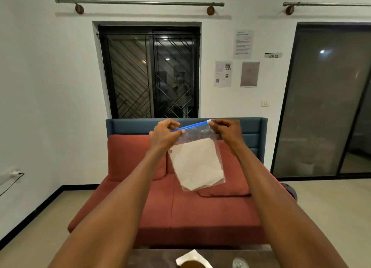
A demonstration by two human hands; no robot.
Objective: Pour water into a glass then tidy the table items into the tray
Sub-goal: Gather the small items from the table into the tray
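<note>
At the far left a cable (12, 179) is seen running along the white wall; further in, a barred window (149, 72) is set above a red sofa (180, 207) with a blue backrest; the left hand (163, 136) is raised in front of the sofa, its fingers curled and pinching the left end of the blue zip strip of a clear plastic bag (197, 157); the bag is held up in the air between both hands, hanging tilted, with folded white material (195, 163) seen inside it; the right hand (226, 132) is closed in a pinch on the white slider at the right end of the strip; printed papers (236, 59) are taped to the wall right of the window; a dark glass door (329, 99) stands at the far right. At the bottom edge a brown table (220, 257) is partly shown, carrying a white napkin (190, 257) with a brown object on it and, to its right, the rim of a glass (240, 263).
</note>
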